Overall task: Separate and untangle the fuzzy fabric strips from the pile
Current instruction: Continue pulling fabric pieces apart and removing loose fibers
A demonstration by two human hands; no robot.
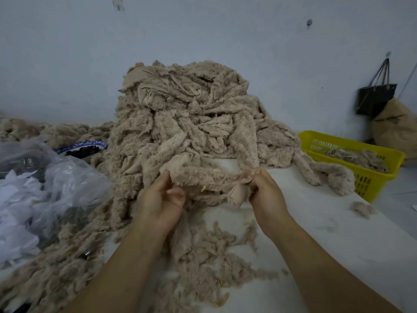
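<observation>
In front of the pile [185, 114], nearest to me, loose fluffy scraps [203, 245] lie scattered over the white table [316, 233]. Just above them, at the front foot of the pile, my two hands hold one beige fuzzy strip [207, 177] stretched between them. My left hand [164, 195] has its fingers curled and pinches the strip's left end with the thumb on top. My right hand [264, 188] has its fingers bunched round the right end, where the smooth backing folds over. The strip's middle sags a little and runs back into the pile, and I cannot tell where it comes free.

The pile itself is a tall tangled heap of the same fuzzy strips, fleece and smooth sides mixed. Left of the pile is a crumpled clear plastic bag [56, 177], and between them a blue-rimmed bowl [83, 147] with something dark inside. Right of the pile stands a yellow basket [361, 152] holding a few strips, with a small tuft [362, 208] on the table in front of it. Behind and right of the pile, a black bag [375, 98] hangs on the pale wall [203, 30] above a brown sack [394, 127].
</observation>
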